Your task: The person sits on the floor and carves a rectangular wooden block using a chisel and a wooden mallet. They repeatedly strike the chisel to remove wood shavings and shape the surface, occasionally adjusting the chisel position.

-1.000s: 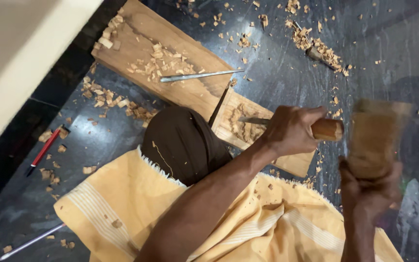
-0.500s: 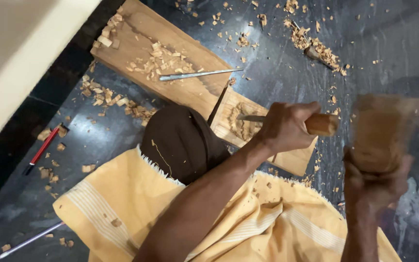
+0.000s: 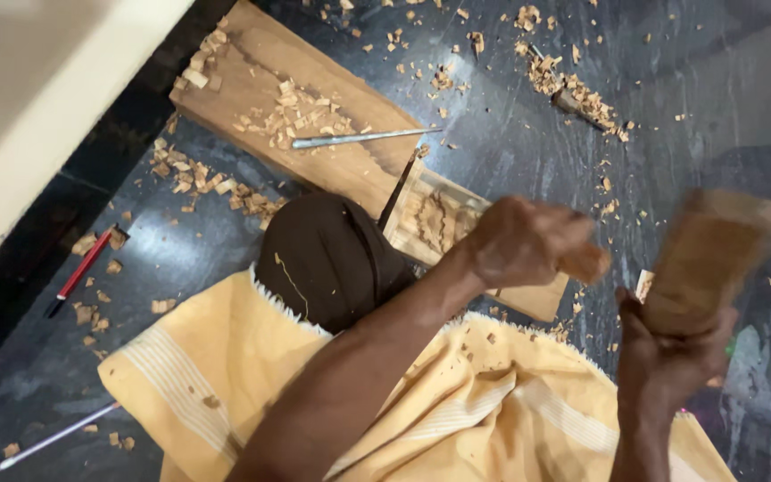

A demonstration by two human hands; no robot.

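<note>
My left hand (image 3: 528, 241) is closed around a chisel whose wooden handle end (image 3: 586, 263) sticks out to the right. The blade is hidden under the hand, over a small carved wooden block (image 3: 435, 223) that lies on a long plank (image 3: 261, 80). Just right of the handle, my right hand (image 3: 671, 357) grips a wooden mallet (image 3: 716, 259), which is blurred by motion. My knee in dark cloth (image 3: 327, 259) rests against the block.
A yellow cloth (image 3: 457, 411) covers my lap. A thin metal tool (image 3: 359, 137) lies on the plank among wood chips (image 3: 287, 112). A red pen (image 3: 82, 268) and another metal rod (image 3: 55, 436) lie on the dark floor at left. A pale ledge (image 3: 29, 98) runs along the upper left.
The mallet has swung slightly down toward the chisel handle and is more blurred. My left hand stays on the chisel over the carved block.
</note>
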